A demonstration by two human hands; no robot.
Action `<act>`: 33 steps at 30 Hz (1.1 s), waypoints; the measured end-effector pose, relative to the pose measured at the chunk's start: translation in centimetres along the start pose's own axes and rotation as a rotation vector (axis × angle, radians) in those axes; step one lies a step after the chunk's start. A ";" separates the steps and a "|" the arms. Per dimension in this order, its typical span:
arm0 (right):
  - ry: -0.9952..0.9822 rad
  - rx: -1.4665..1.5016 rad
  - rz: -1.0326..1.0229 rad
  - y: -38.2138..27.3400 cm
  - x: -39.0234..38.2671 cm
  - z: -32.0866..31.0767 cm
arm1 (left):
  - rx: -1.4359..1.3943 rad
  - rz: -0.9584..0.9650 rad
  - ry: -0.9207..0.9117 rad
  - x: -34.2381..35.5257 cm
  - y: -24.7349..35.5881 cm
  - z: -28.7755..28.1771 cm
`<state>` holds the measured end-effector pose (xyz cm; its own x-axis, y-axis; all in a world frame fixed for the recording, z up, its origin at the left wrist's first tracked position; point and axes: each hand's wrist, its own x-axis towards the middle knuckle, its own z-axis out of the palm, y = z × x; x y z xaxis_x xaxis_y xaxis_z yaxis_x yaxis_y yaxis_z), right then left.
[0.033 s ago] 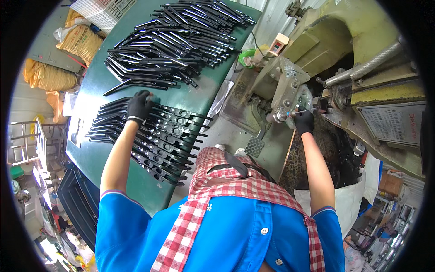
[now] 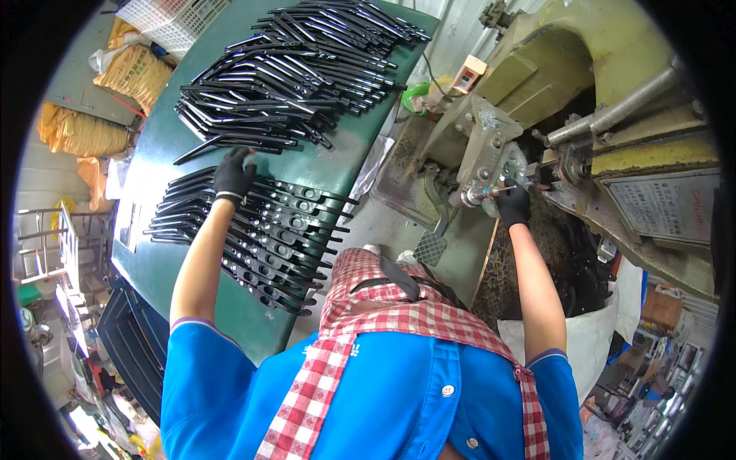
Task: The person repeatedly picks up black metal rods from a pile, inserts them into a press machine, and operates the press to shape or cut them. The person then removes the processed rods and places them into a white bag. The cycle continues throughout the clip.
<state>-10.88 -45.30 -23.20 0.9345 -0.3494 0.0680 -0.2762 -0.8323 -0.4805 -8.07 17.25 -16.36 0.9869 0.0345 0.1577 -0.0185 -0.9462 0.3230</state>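
My left hand [image 2: 234,175], in a black glove, is over the green table at the top end of a neat row of black flat-ended bars with round holes [image 2: 295,222]. Its thumb and fingers are apart, close to a bent black tube [image 2: 264,140] that lies at the near edge of a large pile of black tubes [image 2: 284,77]. My right hand [image 2: 514,205], also gloved in black, is closed at the head of the green machine [image 2: 491,126], beside a round metal fitting [image 2: 473,196]. A thin shiny pin [image 2: 500,188] shows by its fingertips; what the fingers grip is hidden.
Below the machine is a foot pedal [image 2: 431,249]. A switch box [image 2: 469,74] sits behind the machine head. Under my right forearm, a white-lined container [image 2: 598,330] holds dark parts. Yellow sacks [image 2: 84,129] and a white crate [image 2: 165,23] stand beyond the table.
My left hand has shifted slightly up, toward the tube pile, and its fingers look more spread. My right hand stays at the machine head.
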 end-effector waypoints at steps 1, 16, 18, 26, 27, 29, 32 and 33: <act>0.003 -0.009 0.025 -1.1 -0.6 -0.7 | 0.025 -0.077 0.047 1.5 1.6 -0.2; -0.199 1.253 0.150 -15.7 -6.2 -12.9 | 0.354 -0.454 -0.048 13.1 -19.3 11.0; -0.136 1.145 0.135 -15.2 -6.3 -12.0 | 0.736 -0.312 -0.106 12.1 -17.9 8.4; 0.093 0.097 0.102 4.9 -11.2 -18.3 | -0.922 -0.133 0.391 6.4 -1.1 -4.6; 0.128 -0.173 0.202 7.9 -12.6 -20.0 | -0.771 -0.007 0.323 5.9 0.4 -5.6; 0.034 -0.533 0.403 12.6 -14.7 -22.2 | -0.567 0.086 0.149 4.9 4.3 -7.7; -0.119 -0.496 0.478 20.6 -17.5 -23.6 | -0.440 0.333 -0.002 3.1 10.3 -8.4; 0.034 -0.468 0.490 19.8 -17.0 -23.8 | -0.358 0.391 -0.091 2.5 12.2 -8.8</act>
<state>-37.56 -66.07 -13.04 0.6712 -0.7406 -0.0303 -0.7412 -0.6704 -0.0338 -7.22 8.65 -3.82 0.9051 -0.3415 0.2533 -0.4251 -0.7136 0.5569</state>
